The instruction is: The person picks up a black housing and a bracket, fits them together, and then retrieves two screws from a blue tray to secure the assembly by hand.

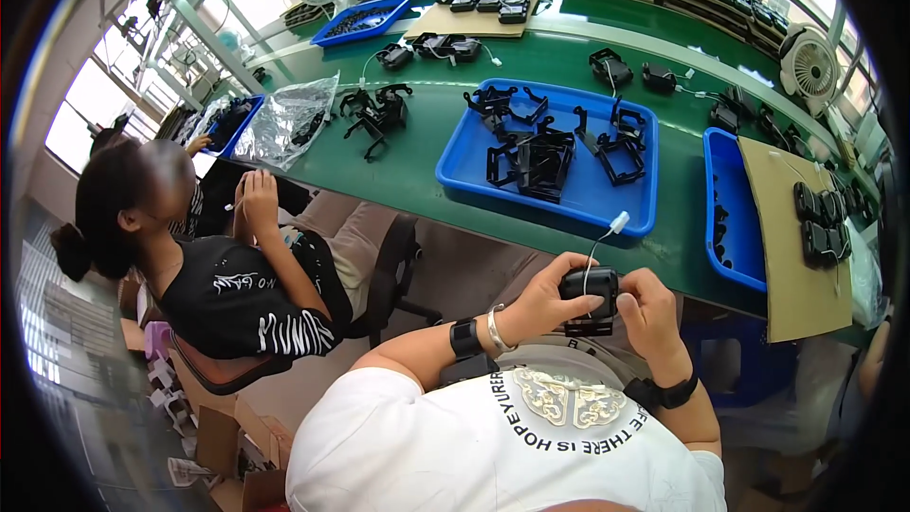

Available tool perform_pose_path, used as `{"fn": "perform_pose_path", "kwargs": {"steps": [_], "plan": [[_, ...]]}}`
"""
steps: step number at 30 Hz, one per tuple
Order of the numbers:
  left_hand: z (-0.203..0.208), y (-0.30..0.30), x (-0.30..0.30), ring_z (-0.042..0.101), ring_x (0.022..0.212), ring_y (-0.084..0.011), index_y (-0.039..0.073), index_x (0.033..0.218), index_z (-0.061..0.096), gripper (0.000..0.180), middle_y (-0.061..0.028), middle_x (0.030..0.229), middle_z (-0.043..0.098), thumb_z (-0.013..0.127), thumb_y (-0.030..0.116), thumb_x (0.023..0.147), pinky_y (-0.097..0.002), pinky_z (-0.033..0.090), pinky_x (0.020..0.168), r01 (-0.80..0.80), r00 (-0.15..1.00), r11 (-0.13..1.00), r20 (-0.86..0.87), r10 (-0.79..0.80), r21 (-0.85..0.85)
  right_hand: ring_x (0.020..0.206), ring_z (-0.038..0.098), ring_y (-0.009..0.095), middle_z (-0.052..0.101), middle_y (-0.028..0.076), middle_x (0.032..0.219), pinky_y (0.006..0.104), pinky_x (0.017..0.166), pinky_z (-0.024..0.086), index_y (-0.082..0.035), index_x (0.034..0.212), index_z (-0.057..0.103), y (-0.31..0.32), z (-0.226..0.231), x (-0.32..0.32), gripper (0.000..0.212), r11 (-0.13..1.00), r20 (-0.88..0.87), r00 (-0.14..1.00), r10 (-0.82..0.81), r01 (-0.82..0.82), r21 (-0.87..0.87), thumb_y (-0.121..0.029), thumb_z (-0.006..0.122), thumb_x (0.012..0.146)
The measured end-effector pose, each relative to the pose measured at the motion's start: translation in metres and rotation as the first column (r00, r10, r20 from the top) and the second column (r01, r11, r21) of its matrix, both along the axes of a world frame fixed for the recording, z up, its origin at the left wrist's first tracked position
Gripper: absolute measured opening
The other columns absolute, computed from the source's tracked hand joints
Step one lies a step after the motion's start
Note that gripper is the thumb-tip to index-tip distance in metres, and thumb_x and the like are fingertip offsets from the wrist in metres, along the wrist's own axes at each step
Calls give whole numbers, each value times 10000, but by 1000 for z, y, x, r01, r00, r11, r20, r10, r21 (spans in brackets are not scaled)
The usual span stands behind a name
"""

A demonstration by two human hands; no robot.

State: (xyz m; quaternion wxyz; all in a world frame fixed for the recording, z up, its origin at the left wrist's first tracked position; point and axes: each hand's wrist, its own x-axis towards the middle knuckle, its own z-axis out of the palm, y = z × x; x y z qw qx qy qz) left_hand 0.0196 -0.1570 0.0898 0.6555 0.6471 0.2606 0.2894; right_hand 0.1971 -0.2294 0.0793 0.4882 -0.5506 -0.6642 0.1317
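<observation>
Black module (601, 288) is lower centre-right of frame, off the worktop (409, 171), just short of its near edge. Left hand (555, 301) is closed on it, thumb across the face; probably the steadying side. Right hand (652, 315) has fingers curled at the module's right edge; can't tell whether it's pinching anything. White cable (593, 252) runs up off the module, likely keeping it away from the fingers; its plug (619, 222) overlaps the tray rim in view, contact unclear.

Blue tray (599, 207) with black brackets (542, 163) sits straight ahead, presumably for short reach, but fills the worktop in front. Right of frame: blue bin (737, 264) and cardboard sheet (779, 308) crowd that side. Loose brackets (376, 117) upper left of centre. Seated co-worker (237, 299) at left, apart from the module.
</observation>
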Motion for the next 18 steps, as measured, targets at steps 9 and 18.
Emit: {"fn": "perform_pose_path", "kwargs": {"steps": [9,18], "plan": [[4,0,8,537,848,-80,26,1160,478,465,-32,1005,561,716,122,772,-231,479,754,8,1000,991,19,-11,130,584,484,168,506,76,660,269,570,421,-21,877,516,-6,-1,-2,163,998,-295,956,2,-22,-65,-179,554,888],[-1,1,2,549,836,-93,16,1147,481,459,-52,980,578,708,114,760,-247,488,733,30,998,996,-50,-26,86,608,505,110,552,66,667,251,552,422,-12,873,553,-10,-4,-2,185,973,-407,912,-48,-49,-225,-196,556,889]]}}
